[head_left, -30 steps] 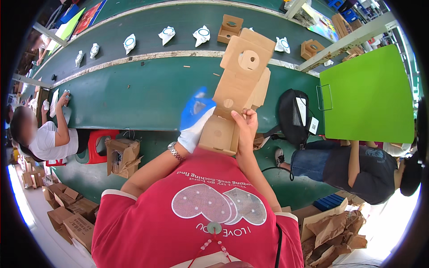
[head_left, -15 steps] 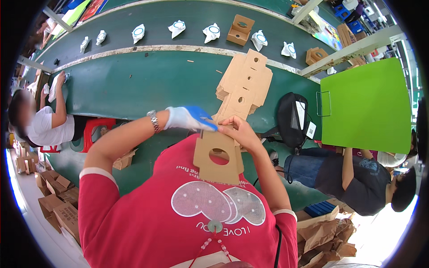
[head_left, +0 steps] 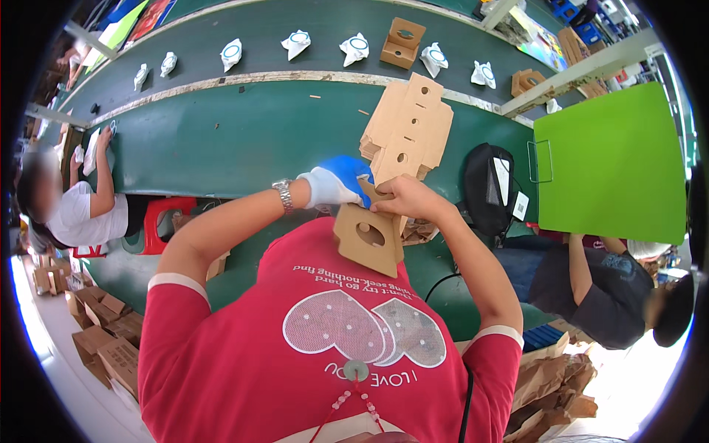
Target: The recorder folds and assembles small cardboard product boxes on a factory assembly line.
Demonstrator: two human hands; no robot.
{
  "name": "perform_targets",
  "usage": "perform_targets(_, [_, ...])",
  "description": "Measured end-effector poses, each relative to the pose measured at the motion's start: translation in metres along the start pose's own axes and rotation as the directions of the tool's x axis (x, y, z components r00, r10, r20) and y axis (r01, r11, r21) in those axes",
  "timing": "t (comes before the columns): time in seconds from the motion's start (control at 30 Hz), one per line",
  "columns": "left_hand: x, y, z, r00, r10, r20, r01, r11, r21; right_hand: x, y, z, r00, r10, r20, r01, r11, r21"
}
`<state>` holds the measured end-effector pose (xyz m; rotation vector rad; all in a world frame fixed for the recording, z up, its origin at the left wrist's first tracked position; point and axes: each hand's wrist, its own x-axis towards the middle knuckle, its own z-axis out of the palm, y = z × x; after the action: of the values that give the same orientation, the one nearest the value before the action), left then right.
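Observation:
My left hand (head_left: 341,183), in a blue and white work glove, grips the upper edge of a brown cardboard box blank (head_left: 373,240). My bare right hand (head_left: 406,198) pinches the same blank from the other side, its thumb and fingers close to the gloved fingertips. The blank is bent along a crease where both hands meet, and its lower panel with a round hole hangs tilted in front of my shirt. Just beyond my hands, a stack of flat die-cut cardboard blanks (head_left: 413,122) lies on the green table (head_left: 236,140); its near end is partly hidden.
A dark conveyor belt (head_left: 325,22) past the table carries white wrapped bundles (head_left: 295,44) and a folded cardboard box (head_left: 402,43). At right are a black backpack (head_left: 486,188) and a green board (head_left: 609,162) by a person. Another person (head_left: 81,199) sits at left.
Both hands have moved slightly up and right with the blank. Its hanging panel has tilted and now folds more sharply at the crease.

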<state>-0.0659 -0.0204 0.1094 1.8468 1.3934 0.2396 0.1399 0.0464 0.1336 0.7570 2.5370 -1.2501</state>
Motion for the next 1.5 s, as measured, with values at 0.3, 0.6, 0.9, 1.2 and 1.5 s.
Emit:
perform_targets(0.3, [-0.011, -0.072, 0.061, 0.946, -0.008, -0.324, -0.204, 0.763, -0.614, 0.008, 0.079, 0.062, 0.575, 0.456, -0.679, -0.587, 0.808, 0.045])
perform_targets(0.6, [0.064, 0.017, 0.045, 0.793, 0.403, -0.457, -0.375, 0.914, 0.156, 0.019, 0.086, 0.064, 0.526, 0.550, -0.648, -0.642, 0.757, 0.122])
perform_targets(0.9, [0.045, -0.017, 0.073, 0.769, 0.255, -0.587, -0.370, 0.925, -0.082, 0.015, 0.073, 0.049, 0.675, 0.472, -0.567, -0.467, 0.868, 0.167])
perform_targets(1.2, [0.029, 0.005, 0.072, 0.778, 0.180, -0.602, -0.236, 0.972, -0.013, 0.026, 0.068, 0.053, 0.734, 0.379, -0.563, -0.477, 0.878, -0.031])
perform_targets(1.5, [0.016, -0.072, 0.060, 0.914, 0.230, -0.334, -0.254, 0.967, -0.030, 0.049, 0.063, 0.051, 0.903, -0.112, -0.415, 0.026, 0.978, -0.208])
